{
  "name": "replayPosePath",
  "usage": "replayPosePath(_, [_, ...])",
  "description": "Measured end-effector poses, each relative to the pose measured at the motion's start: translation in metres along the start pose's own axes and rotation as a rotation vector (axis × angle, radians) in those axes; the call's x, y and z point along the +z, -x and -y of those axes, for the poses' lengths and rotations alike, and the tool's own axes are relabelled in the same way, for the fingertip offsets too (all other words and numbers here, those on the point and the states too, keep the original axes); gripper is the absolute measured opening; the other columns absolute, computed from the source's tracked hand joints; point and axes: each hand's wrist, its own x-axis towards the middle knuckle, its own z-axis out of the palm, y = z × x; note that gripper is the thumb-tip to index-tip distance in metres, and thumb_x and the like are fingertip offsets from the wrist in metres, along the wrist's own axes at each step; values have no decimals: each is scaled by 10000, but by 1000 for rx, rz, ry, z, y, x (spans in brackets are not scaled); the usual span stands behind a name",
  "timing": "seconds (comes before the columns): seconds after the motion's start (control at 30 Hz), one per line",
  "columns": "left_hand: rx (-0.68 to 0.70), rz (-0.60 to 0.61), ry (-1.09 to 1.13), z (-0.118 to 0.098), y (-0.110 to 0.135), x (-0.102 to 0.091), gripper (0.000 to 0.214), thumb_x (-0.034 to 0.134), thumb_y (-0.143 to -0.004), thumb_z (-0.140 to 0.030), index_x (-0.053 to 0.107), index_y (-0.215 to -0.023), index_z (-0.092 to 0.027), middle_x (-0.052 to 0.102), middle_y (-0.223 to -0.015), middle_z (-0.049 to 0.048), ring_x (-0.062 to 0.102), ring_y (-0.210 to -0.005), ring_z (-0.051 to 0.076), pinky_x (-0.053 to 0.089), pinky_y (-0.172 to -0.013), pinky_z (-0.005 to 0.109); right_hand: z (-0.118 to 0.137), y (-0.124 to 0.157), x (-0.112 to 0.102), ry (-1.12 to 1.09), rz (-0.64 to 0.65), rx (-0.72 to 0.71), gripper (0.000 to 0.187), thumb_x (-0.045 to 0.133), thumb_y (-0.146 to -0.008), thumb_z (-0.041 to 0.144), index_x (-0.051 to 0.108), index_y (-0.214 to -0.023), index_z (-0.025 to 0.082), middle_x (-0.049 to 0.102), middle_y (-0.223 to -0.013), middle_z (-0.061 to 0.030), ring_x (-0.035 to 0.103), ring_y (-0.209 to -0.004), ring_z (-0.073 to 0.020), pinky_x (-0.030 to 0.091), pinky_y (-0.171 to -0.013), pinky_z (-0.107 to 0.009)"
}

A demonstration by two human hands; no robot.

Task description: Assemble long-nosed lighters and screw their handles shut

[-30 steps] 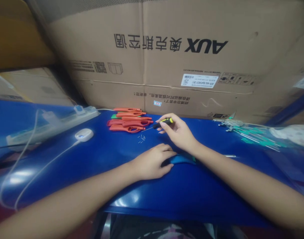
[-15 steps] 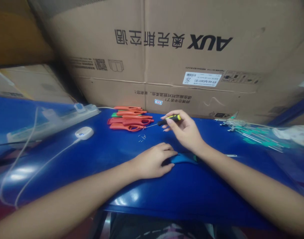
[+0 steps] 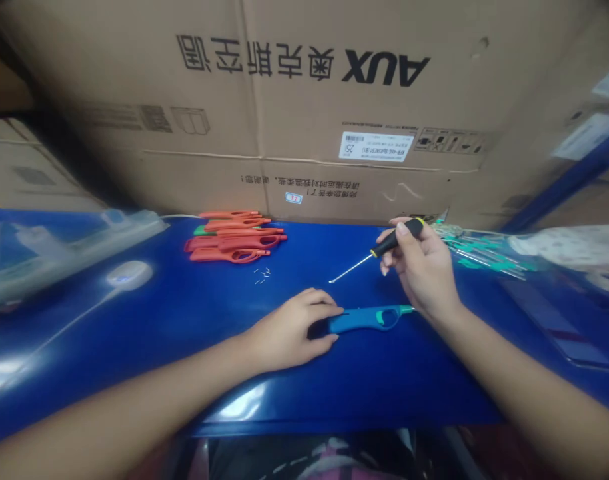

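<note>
A blue long-necked lighter (image 3: 359,321) with a green trigger lies on the table, its tip pointing right. My left hand (image 3: 294,328) is closed around its left end, thumb on the near side and fingers on the far side. In my right hand (image 3: 429,270) is a screwdriver (image 3: 397,239) with a black and yellow handle. Its shaft slants down to the left, above and apart from the lighter. A small bright bit shows at the tip; whether it is a screw I cannot tell. Several small screws (image 3: 262,275) lie loose beyond my left hand.
Several orange-red lighter casings (image 3: 229,243), with a green one among them, lie at the back. Green parts with metal rods (image 3: 489,255) are heaped at right. A power strip (image 3: 84,250) and a white round device (image 3: 129,275) occupy the left. A large cardboard box (image 3: 294,133) stands behind.
My right hand has drawn the screwdriver away from the screws and casings, to the right. More of the blue lighter now shows. My left hand keeps its hold, and the view has shifted right.
</note>
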Motion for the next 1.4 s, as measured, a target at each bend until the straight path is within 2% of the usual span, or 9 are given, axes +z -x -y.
replayPosePath(0.13, [-127, -98, 63, -3, -2, -3, 408, 768, -813, -367, 698, -1184, -213, 682, -1185, 76, 659, -1073, 229, 532, -993, 389, -9, 3, -2, -64, -3, 77, 359, 724, -820, 499, 527, -981, 245, 661, -782, 33, 535, -444, -85, 496, -406, -240])
replayPosePath(0.3, [-231, -205, 251, -10, -1, -2, 417, 768, -823, -350, 673, -1198, -196, 733, -1116, 62, 700, -988, 197, 575, -920, 349, -12, 9, -1, -155, -14, 211, 333, 721, -827, 467, 528, -958, 231, 663, -775, 28, 532, -430, -78, 461, -376, -219])
replayPosePath(0.47, [-271, -259, 357, -22, -2, -1, 275, 759, -829, -313, 711, -1071, -192, 771, -1001, 44, 725, -890, 187, 598, -845, 332, -13, 11, 0, -183, -21, 301, 306, 713, -838, 442, 539, -956, 220, 657, -774, 25, 514, -426, -69, 451, -379, -212])
replayPosePath(0.7, [-241, -257, 305, -27, -1, -3, 117, 697, -893, -275, 741, -971, -200, 760, -927, 12, 711, -845, 145, 569, -780, 252, -11, 12, 0, -194, -2, 335, 268, 700, -844, 417, 554, -965, 228, 654, -778, 22, 502, -430, -71, 450, -379, -216])
replayPosePath(0.93, [-236, -283, 252, -28, -2, -7, 98, 683, -909, -257, 753, -899, -189, 753, -870, 6, 693, -775, 130, 537, -727, 237, -9, 13, 1, -186, 4, 317, 252, 701, -847, 411, 551, -945, 234, 648, -776, 22, 500, -433, -69, 452, -372, -212])
replayPosePath(1.13, [-162, -293, 194, -26, -1, -7, 81, 694, -901, -217, 769, -891, -186, 762, -873, 12, 698, -791, 133, 542, -759, 241, -6, 13, 1, -167, 32, 283, 246, 697, -854, 402, 544, -960, 240, 657, -759, 28, 499, -417, -68, 453, -366, -201])
replayPosePath(1.3, [-82, -281, 109, -25, 1, -6, 79, 696, -899, -200, 774, -900, -186, 757, -850, 10, 681, -769, 129, 533, -734, 246, -2, 13, 0, -136, 109, 187, 248, 703, -869, 402, 536, -965, 245, 652, -760, 41, 521, -416, -73, 467, -362, -206])
replayPosePath(1.4, [-72, -241, 72, -22, 3, -4, 91, 690, -903, -197, 780, -910, -186, 750, -834, 12, 670, -758, 129, 523, -713, 247, 3, 15, -1, -72, 169, 73, 233, 694, -890, 391, 544, -996, 247, 656, -767, 35, 546, -421, -87, 492, -371, -230])
